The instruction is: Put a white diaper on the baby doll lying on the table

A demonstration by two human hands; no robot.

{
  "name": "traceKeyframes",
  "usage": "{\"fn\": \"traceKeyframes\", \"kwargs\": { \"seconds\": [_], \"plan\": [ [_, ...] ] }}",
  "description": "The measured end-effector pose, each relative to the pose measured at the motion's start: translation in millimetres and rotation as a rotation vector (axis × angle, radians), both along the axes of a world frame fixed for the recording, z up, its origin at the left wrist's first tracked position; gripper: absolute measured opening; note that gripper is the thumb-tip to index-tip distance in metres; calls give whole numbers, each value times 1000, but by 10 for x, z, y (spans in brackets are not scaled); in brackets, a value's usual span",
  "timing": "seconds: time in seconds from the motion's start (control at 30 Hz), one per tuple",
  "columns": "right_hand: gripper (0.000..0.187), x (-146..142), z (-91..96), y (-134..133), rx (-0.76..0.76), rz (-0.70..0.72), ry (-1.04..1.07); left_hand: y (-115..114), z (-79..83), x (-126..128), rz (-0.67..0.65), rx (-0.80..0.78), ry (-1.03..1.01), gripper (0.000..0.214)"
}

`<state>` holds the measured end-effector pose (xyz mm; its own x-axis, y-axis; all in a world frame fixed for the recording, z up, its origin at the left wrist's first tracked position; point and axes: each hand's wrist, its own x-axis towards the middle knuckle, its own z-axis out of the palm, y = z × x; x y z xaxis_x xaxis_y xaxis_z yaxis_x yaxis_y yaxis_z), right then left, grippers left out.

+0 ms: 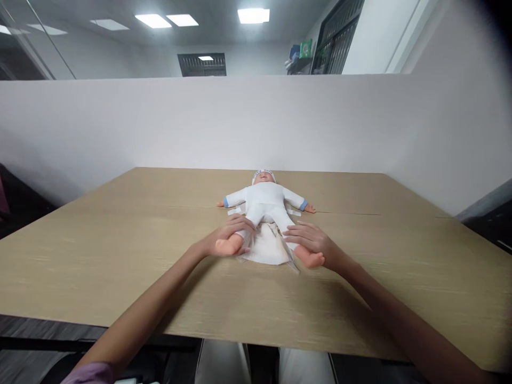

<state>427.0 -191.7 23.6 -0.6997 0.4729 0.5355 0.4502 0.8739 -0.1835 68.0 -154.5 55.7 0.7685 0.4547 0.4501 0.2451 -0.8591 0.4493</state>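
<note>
A baby doll point(264, 196) in a white suit with blue cuffs lies on its back, head away from me, arms spread and legs apart. Under its hips is an open diaper point(266, 248), its front flap laid toward me and its tape tabs point(236, 211) sticking out at both sides. My left hand point(230, 234) is closed around the doll's leg on the left, just above the bare foot point(229, 245). On the other leg, my right hand point(310, 240) has its fingers laid over the shin, its thumb hidden; the foot point(309, 257) shows below.
The wooden table point(140, 256) has a seam running across it behind the doll. A white half wall point(200, 122) rises at the far edge, with glass above it. Dark chair parts point(20, 202) stand at the left, and others at the right.
</note>
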Motion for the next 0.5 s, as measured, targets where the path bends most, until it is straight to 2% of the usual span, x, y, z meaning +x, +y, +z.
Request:
{"fn": "traceKeyframes", "kwargs": {
  "seconds": [0.1,0.17,0.37,0.5],
  "plan": [
    [39,100,-165,52,94,-9,-106,-12,-254,-138,40,3,26,46],
    [39,112,-236,77,131,-27,-134,-24,-309,-181,53,-17,48,48],
    [40,117,-265,84,85,-26,-134,1,-199,-275,-8,-59,154,62],
    [41,122,-257,74,30,-16,-129,6,-201,-316,-1,-57,224,68]
  ]
}}
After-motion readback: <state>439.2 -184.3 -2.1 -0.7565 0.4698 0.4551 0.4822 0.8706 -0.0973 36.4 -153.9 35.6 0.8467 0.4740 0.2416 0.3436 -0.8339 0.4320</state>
